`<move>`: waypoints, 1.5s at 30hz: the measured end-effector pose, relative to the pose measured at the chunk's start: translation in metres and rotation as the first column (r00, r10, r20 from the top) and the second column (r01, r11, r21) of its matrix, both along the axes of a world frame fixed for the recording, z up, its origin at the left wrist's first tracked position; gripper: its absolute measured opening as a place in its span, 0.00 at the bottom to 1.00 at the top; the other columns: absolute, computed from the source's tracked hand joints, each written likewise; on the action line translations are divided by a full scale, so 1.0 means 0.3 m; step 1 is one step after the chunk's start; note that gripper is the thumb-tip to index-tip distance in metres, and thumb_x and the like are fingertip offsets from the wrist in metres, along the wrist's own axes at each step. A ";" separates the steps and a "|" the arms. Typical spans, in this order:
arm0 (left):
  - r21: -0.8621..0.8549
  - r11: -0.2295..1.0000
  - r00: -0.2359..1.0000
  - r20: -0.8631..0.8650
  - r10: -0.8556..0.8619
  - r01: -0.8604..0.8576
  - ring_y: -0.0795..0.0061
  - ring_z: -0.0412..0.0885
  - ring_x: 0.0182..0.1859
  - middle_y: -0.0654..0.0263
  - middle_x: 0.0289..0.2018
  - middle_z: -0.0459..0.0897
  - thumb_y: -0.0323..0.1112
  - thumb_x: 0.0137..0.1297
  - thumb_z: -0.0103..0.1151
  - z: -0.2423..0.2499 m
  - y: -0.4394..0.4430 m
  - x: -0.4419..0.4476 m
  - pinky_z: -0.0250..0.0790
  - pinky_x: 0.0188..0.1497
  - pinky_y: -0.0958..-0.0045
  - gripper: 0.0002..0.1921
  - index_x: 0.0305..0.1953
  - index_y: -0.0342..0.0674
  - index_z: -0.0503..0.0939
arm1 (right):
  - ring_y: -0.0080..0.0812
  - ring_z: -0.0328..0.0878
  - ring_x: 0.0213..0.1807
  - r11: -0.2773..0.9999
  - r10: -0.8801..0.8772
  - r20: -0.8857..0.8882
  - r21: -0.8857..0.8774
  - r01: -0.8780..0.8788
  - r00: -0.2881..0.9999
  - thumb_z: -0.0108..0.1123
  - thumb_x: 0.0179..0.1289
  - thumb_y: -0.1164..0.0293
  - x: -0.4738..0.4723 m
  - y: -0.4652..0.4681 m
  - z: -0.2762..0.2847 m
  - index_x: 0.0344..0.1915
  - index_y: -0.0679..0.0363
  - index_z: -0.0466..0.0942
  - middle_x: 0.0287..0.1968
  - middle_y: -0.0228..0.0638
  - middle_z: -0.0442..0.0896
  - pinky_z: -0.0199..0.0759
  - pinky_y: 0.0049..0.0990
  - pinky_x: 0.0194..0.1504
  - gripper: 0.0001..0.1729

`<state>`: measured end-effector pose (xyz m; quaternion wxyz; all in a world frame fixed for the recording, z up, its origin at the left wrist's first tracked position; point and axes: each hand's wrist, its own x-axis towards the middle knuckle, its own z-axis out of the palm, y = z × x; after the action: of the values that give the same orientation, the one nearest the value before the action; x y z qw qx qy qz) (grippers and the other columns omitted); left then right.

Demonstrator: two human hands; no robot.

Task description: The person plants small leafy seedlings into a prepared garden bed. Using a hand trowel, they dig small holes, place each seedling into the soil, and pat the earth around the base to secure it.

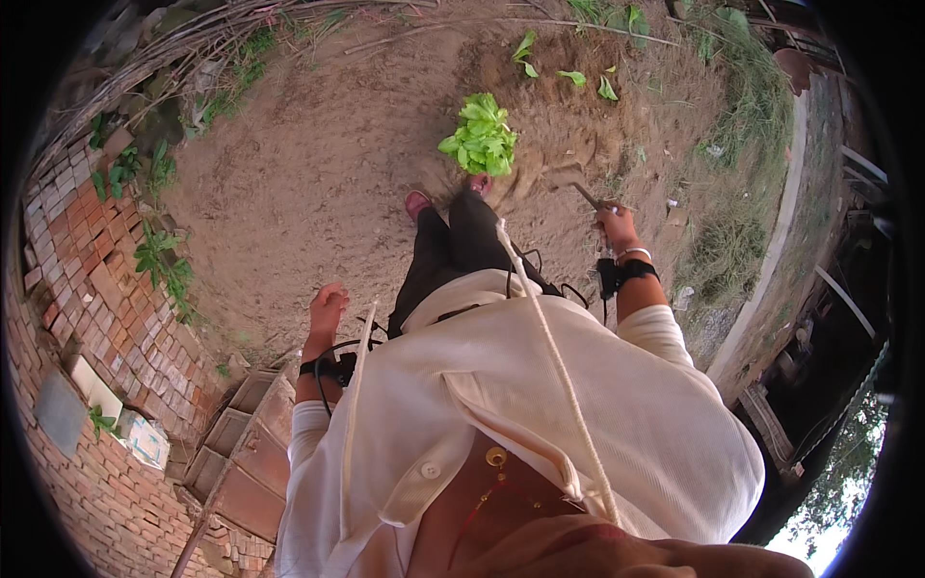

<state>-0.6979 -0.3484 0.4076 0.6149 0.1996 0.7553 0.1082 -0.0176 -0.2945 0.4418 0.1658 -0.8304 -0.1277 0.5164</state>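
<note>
My right hand is wrapped around the handle of a small hand hoe. The tool's broad, soil-coloured blade points left, low over the dirt; whether it touches is unclear. Empty and loosely curled, my left hand hangs at my left side. Just beyond my feet is a bunch of bright green leafy seedlings, resembling lettuce. Past it on the right, dark loosened soil bears several single seedlings, among them one small plant and another leafy plant.
Stacked bricks and a rusty metal frame stand on my left. Dry branches edge the plot at far left. On the right lie cut grass and a concrete curb. Cables run from my wrist straps.
</note>
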 end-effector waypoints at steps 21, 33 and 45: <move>0.188 0.677 0.696 -0.324 -0.641 0.711 0.53 0.85 0.45 0.51 0.41 0.86 0.36 0.66 0.62 -0.262 0.081 0.705 0.77 0.52 0.57 0.12 0.49 0.42 0.82 | 0.26 0.78 0.22 0.952 0.302 -0.004 0.059 -0.301 0.953 0.60 0.60 0.72 -0.083 0.506 -0.349 0.58 0.65 0.79 0.26 0.36 0.83 0.72 0.29 0.24 0.25; -0.105 0.370 0.364 -0.065 -0.929 0.923 0.43 0.56 0.75 0.54 0.75 0.58 0.52 0.71 0.56 -0.482 0.183 0.861 0.62 0.67 0.31 0.29 0.70 0.52 0.67 | 0.35 0.87 0.31 0.882 0.463 0.115 0.041 -0.470 0.879 0.65 0.56 0.64 -0.339 0.723 -0.902 0.56 0.63 0.82 0.33 0.44 0.88 0.80 0.34 0.38 0.27; -0.043 0.395 0.378 -0.212 -0.901 0.918 0.42 0.54 0.76 0.55 0.74 0.62 0.53 0.65 0.62 -0.624 0.237 0.736 0.54 0.72 0.34 0.32 0.69 0.52 0.70 | 0.51 0.85 0.52 0.883 0.467 0.144 -0.038 -0.467 0.872 0.64 0.54 0.56 -0.590 0.928 -1.494 0.55 0.61 0.83 0.46 0.53 0.88 0.76 0.39 0.58 0.30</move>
<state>-0.4771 -0.2774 0.2205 0.4850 0.6156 0.5743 -0.2369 -0.1945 -0.0161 -0.0064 0.0253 -0.8114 -0.3360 0.4776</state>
